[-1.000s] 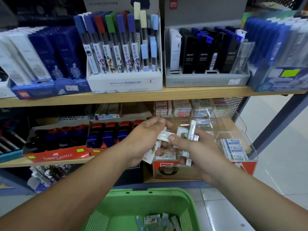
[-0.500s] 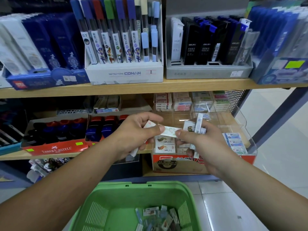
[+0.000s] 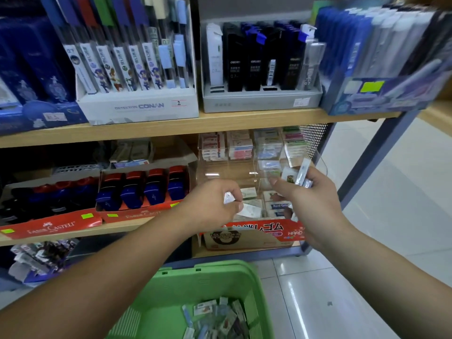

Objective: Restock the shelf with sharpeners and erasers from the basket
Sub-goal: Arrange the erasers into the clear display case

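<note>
We see a wooden upper shelf board (image 3: 220, 126) carrying, left to right, a dark blue display box (image 3: 36, 69), a white Detective Conan box (image 3: 137, 108) of upright tubes, a grey tray (image 3: 259, 101) of black cases and a blue box (image 3: 381, 94). On the lower shelf board (image 3: 110, 228) sit two red Faber-Castell trays (image 3: 51, 227) of sharpeners (image 3: 132, 194), and beside them a clear acrylic bin (image 3: 220, 172) of erasers (image 3: 241, 148) behind a red-fronted carton (image 3: 259, 228). Below lies a pale tiled floor (image 3: 403, 204).

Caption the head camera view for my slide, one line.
Left hand pinches a wrapped pack, right hand grips a handful of packs, at the eraser display above the green basket.
</note>
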`<action>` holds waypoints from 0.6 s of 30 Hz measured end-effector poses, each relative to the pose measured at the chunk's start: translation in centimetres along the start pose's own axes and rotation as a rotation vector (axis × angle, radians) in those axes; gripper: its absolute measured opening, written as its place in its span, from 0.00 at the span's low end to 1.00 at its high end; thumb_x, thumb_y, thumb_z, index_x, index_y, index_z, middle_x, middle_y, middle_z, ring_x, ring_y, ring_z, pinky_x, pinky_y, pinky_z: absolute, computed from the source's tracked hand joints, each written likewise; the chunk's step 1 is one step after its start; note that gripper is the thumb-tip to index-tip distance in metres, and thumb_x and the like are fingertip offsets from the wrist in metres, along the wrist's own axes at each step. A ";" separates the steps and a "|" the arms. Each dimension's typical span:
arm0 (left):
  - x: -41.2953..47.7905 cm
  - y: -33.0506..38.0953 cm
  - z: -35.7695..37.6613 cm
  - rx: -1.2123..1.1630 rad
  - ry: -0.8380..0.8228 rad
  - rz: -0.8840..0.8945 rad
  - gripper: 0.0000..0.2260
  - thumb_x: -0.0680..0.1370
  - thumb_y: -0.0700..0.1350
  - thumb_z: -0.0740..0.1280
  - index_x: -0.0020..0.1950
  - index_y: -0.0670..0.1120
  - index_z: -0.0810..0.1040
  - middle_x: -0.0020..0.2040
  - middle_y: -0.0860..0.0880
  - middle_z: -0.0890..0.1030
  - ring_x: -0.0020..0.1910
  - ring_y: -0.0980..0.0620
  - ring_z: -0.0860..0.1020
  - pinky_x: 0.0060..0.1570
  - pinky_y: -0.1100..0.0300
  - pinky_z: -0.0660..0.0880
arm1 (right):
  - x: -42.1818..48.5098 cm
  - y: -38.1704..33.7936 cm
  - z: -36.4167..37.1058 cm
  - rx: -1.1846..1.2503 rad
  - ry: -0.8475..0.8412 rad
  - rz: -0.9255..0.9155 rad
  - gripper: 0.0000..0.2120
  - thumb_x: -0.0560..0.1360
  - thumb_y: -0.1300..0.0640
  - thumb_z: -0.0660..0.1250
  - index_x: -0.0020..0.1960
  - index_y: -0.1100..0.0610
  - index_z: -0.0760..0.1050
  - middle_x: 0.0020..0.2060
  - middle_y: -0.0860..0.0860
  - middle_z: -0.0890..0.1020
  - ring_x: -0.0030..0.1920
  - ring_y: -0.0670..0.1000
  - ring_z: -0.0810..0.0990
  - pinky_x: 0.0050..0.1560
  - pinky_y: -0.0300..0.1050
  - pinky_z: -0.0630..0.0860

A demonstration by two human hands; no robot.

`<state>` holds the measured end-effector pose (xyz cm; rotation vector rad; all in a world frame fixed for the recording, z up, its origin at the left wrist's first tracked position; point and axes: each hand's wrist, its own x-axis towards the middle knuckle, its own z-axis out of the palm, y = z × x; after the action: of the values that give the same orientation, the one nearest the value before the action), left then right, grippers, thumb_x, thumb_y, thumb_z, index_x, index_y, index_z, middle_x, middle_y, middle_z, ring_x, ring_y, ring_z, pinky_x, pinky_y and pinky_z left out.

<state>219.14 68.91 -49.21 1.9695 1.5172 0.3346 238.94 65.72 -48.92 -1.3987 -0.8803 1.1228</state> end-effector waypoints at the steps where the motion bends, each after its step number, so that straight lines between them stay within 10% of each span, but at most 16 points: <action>1: 0.1 0.3 0.2 0.064 -0.022 0.013 0.03 0.80 0.51 0.71 0.47 0.57 0.81 0.60 0.56 0.80 0.58 0.53 0.79 0.58 0.53 0.78 | -0.1 0.1 -0.2 0.002 -0.007 0.003 0.10 0.76 0.59 0.77 0.56 0.51 0.82 0.45 0.52 0.88 0.46 0.58 0.88 0.39 0.57 0.82; 4: 0.1 1.4 -0.1 0.019 -0.034 0.006 0.04 0.82 0.51 0.68 0.50 0.58 0.82 0.60 0.56 0.81 0.57 0.53 0.80 0.56 0.52 0.79 | -0.2 0.0 -0.6 -0.037 -0.047 0.014 0.10 0.75 0.60 0.77 0.55 0.54 0.82 0.45 0.55 0.88 0.44 0.58 0.88 0.33 0.48 0.76; 9: -0.6 2.0 -2.0 -1.012 -0.136 -0.187 0.18 0.83 0.37 0.62 0.70 0.52 0.77 0.51 0.38 0.85 0.39 0.49 0.80 0.29 0.57 0.70 | -1.1 -0.1 0.3 -0.045 -0.217 0.081 0.11 0.74 0.59 0.79 0.54 0.56 0.82 0.45 0.55 0.88 0.39 0.52 0.85 0.30 0.46 0.72; 11: -1.1 1.7 -2.0 -0.997 -0.186 -0.138 0.20 0.83 0.38 0.64 0.74 0.54 0.73 0.51 0.41 0.86 0.41 0.47 0.83 0.30 0.56 0.72 | -1.2 -0.3 0.7 0.004 -0.232 0.104 0.11 0.74 0.59 0.78 0.55 0.56 0.82 0.45 0.53 0.88 0.40 0.52 0.85 0.29 0.45 0.71; 15: -1.0 1.1 -1.8 -0.981 -0.160 -0.100 0.19 0.83 0.40 0.65 0.72 0.55 0.75 0.60 0.46 0.85 0.59 0.40 0.83 0.67 0.27 0.65 | -1.0 -0.5 0.8 0.060 -0.205 0.155 0.12 0.75 0.61 0.77 0.57 0.57 0.82 0.46 0.54 0.89 0.39 0.52 0.85 0.29 0.44 0.70; 18: -1.1 1.3 -1.7 -0.949 -0.149 -0.097 0.13 0.83 0.41 0.65 0.65 0.53 0.82 0.58 0.47 0.86 0.54 0.43 0.83 0.39 0.48 0.81 | -1.2 -0.4 1.2 0.037 -0.262 0.155 0.12 0.74 0.59 0.79 0.57 0.56 0.83 0.44 0.57 0.88 0.41 0.54 0.85 0.30 0.44 0.70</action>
<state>218.89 68.23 -46.96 1.1329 1.0478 0.6929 237.54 64.99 -48.32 -1.3250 -0.9414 1.4580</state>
